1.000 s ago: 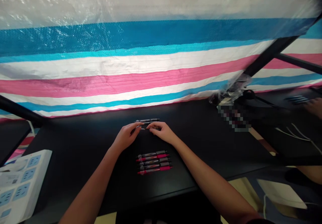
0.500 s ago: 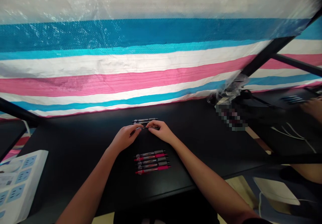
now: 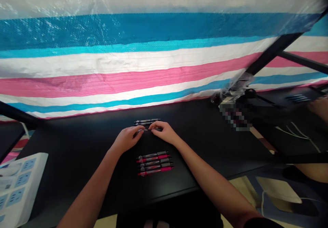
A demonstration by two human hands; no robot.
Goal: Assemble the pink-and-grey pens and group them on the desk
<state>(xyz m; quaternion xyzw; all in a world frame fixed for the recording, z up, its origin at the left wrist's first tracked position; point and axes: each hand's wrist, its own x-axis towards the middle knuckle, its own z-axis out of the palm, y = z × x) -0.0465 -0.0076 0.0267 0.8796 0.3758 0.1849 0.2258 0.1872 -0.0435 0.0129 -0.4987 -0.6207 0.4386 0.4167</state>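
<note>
Slim pen is pinched by left hand and right hand near two dark pens. Uneven grip could let it slip and roll across the tabletop.

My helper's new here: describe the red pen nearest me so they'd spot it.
On the black table, look between the two forearms for a row of pens. Your red pen closes the row's near end; the other red one lies between dark pens.

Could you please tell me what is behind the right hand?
Behind the right hand, dark pens lie on the black table; whatever the hand covers cannot be seen.
</note>
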